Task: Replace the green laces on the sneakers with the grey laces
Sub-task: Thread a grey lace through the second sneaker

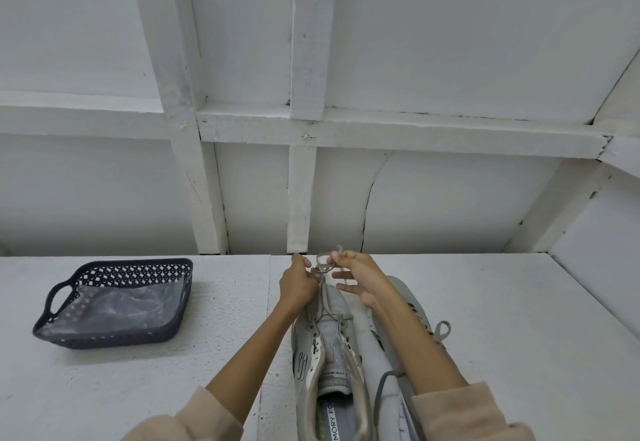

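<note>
Two grey sneakers lie side by side on the white table, toes pointing away from me. On the left sneaker (325,347) a grey lace (322,265) runs up from the eyelets to a loop above the toe. My left hand (299,281) grips the lace strands at the toe. My right hand (353,272) pinches the loop's far end between thumb and forefinger, other fingers spread. The right sneaker (419,316) lies mostly under my right forearm, with a grey lace loop (441,329) showing at its side. No green lace is in view.
A dark perforated plastic basket (55,296) lined with clear plastic stands on the table at the left. A white panelled wall with beams rises directly behind the table's far edge (138,256). Another wall closes in at the right.
</note>
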Motion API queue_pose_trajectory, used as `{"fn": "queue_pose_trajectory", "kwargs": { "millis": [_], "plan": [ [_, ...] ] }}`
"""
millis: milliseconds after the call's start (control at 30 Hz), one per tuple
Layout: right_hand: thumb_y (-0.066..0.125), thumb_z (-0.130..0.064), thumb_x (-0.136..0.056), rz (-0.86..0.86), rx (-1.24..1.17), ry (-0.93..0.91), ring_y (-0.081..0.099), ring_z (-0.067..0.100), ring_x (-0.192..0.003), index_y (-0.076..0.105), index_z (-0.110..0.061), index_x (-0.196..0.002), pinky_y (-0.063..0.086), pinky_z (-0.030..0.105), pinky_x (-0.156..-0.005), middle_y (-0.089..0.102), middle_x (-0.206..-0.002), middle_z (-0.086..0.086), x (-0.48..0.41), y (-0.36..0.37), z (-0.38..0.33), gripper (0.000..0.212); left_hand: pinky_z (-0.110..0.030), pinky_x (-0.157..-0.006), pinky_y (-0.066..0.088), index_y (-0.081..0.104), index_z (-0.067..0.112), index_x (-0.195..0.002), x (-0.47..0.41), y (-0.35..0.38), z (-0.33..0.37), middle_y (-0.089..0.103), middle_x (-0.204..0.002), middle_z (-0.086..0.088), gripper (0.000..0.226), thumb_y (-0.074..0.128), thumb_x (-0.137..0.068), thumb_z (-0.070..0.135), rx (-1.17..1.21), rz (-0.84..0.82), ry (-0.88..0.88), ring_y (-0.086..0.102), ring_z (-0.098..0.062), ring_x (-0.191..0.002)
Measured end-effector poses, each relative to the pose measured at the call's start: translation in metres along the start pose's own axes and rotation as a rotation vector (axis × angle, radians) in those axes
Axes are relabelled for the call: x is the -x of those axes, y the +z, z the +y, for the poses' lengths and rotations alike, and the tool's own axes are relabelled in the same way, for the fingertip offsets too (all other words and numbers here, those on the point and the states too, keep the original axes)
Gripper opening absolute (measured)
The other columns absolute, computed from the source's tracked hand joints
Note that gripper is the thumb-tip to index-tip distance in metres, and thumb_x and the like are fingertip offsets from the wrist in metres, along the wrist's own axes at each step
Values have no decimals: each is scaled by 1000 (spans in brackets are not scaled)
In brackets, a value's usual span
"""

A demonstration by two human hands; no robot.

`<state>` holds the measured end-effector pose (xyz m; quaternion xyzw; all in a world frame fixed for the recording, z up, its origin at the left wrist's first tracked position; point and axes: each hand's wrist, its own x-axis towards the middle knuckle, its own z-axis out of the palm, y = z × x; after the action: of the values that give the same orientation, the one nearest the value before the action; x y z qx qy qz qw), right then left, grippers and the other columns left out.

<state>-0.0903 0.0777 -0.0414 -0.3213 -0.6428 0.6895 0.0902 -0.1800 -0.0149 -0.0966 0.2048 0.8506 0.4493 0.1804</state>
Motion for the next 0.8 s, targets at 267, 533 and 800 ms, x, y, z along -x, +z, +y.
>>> {"fn": "queue_pose_trajectory", "kwargs": {
  "millis": [267,533,800],
  "plan": [
    [57,-20,-96,-30,-19,7,56,16,-79,66,-17,-79,46,32,-76,65,-89,0,-3,-1,2,20,-32,-69,37,36,15,-99,2,1,16,62,-88,-6,25,59,-90,11,-34,-26,84,56,-26,-82],
    [58,-26,-96,47,-136,-40,58,18,-80,65,-17,-84,51,34,-72,63,-90,2,-2,-23,-12,17,-31,-69,52,39,18,-93,13,-1,19,66,-89,-15,18,50,-97,4,527,-45,10,67,-16,-67],
    [60,-26,-95,26,-110,-226,57,13,-69,69,-17,-88,39,23,-55,68,-90,-1,11,-22,-64,14,-33,-92,45,56,15,-110,17,-33,-18,56,-126,-10,15,55,-95,10,278,132,-84,55,-22,-107]
  ]
}}
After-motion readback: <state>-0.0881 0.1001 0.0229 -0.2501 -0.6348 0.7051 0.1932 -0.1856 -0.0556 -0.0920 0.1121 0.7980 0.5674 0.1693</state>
